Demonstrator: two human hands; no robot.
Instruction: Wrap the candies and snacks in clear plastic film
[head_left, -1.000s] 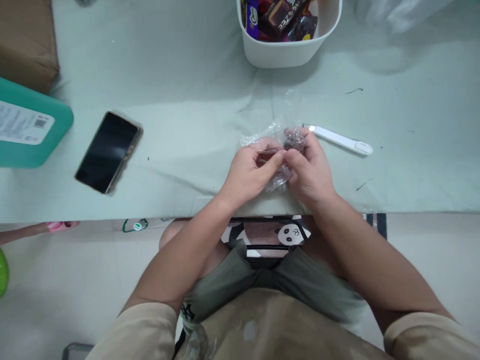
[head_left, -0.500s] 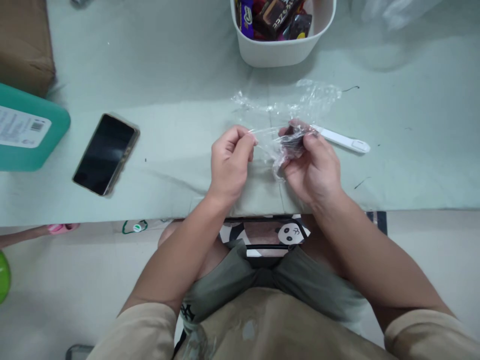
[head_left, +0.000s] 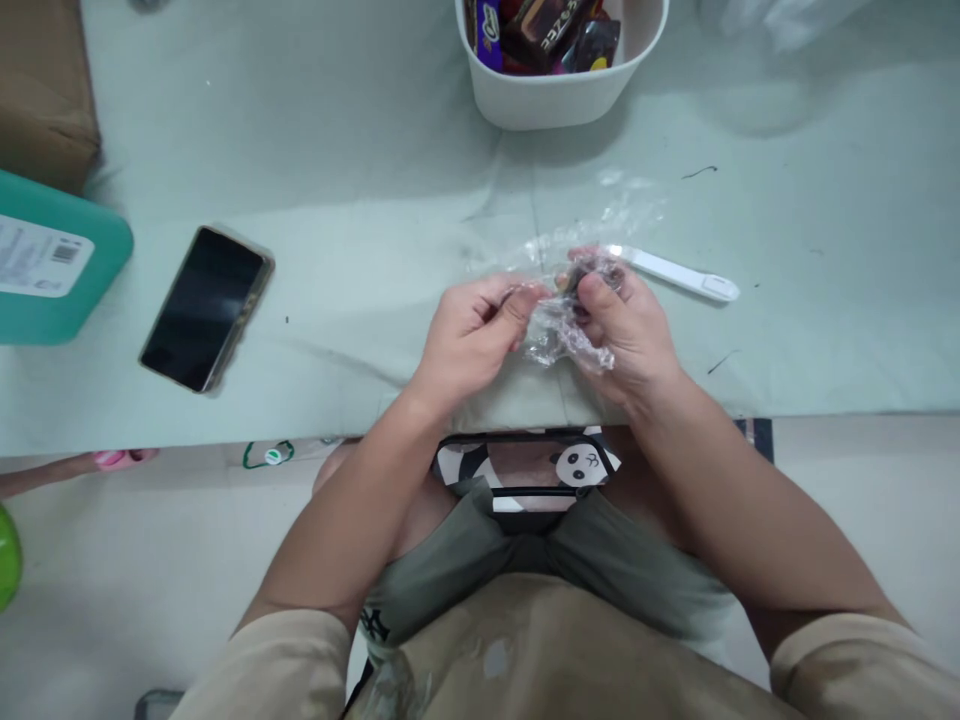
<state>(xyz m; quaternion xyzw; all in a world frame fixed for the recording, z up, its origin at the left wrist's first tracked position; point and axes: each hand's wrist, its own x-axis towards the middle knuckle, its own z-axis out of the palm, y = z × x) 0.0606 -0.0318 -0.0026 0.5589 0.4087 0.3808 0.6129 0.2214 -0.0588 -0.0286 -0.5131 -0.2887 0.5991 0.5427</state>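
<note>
My left hand (head_left: pixel 476 330) is closed in a pinch on clear plastic wrap (head_left: pixel 551 340), its fingertips close to the right hand's. My right hand (head_left: pixel 626 320) is closed around a small dark object (head_left: pixel 581 275), partly covered by the same wrap. Fingers and crinkled film hide most of that object, so I cannot tell its kind. More of the film spreads over the table just beyond both hands. A slim white plastic tool (head_left: pixel 679 273) lies right of my right hand, its left end near the fingers.
A white bin (head_left: pixel 551 103) of wrapped snacks stands at the back. On the left are a phone (head_left: pixel 206 308), a green container (head_left: pixel 90 235) and a brown box (head_left: pixel 45 90). A clear plastic bag (head_left: pixel 780 20) lies back right. A panda-print pouch (head_left: pixel 525 465) rests on my lap.
My left hand has moved right, closer to my right hand. The film stretched between them is now slack and bunched, and the sheet behind has drawn nearer the hands.
</note>
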